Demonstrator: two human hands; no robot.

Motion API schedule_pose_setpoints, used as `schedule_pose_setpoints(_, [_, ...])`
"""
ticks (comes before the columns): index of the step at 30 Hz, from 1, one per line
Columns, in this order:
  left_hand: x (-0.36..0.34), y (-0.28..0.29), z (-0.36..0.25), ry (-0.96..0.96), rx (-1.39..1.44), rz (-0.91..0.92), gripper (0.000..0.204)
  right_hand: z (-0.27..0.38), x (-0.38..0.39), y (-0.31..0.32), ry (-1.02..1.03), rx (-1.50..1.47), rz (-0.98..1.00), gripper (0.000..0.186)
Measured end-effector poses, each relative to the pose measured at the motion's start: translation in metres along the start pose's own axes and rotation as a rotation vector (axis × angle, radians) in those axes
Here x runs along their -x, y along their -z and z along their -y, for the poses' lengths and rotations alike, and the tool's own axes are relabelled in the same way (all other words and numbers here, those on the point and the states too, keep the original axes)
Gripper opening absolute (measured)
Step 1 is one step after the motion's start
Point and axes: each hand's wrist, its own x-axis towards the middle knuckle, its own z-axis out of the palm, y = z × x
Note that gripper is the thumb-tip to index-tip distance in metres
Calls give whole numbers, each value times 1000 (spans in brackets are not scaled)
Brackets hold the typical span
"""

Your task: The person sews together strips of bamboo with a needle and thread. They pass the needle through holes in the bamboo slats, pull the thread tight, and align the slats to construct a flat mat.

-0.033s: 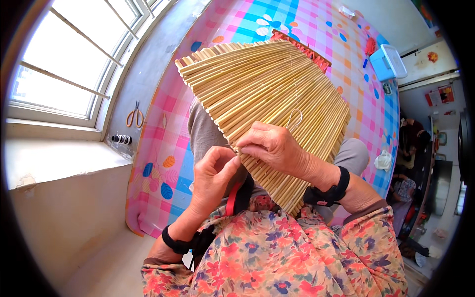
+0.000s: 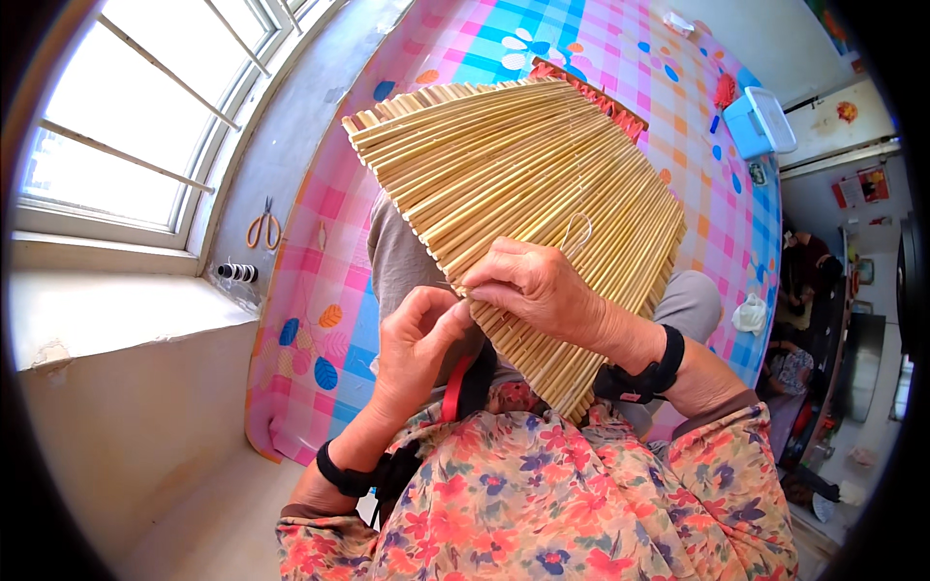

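Note:
A mat of thin straw-coloured reed sticks [image 2: 523, 184] lies across my lap, its sticks side by side in a fan-like spread. My right hand [image 2: 538, 290] rests on its left edge, with thumb and fingers pinched on the stick ends. Just below, my left hand [image 2: 418, 339] meets it, thumb and forefinger pressed together against the same edge. Whatever sits between those left fingertips is too small to make out. A thin pale loop of thread [image 2: 578, 232] lies on top of the mat, above my right hand.
Scissors [image 2: 263, 229] and spools of thread [image 2: 238, 273] lie on the window ledge at left. Under me spreads a checked, flowered sheet [image 2: 325, 339]. A red-trimmed brown strip [image 2: 605, 102] is at the mat's far end. Toward the right stand a blue bin [image 2: 754, 126] and a white bag [image 2: 750, 314].

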Motion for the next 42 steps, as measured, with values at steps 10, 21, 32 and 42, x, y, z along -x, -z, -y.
schedule_pose_setpoints(10, [-11,-11,-13,247,165,131,36,-2,3,13,-532,-619,-59,20])
schedule_pose_setpoints(21, [-16,-14,-1,173,162,149,35,0,40,32,-273,-71,45,12])
schedule_pose_setpoints(32, [3,-12,-7,277,170,248,29,6,37,24,-120,77,85,14])
schedule_pose_setpoints(42, [3,-13,-3,168,-37,199,32,3,32,31,-74,143,182,16])
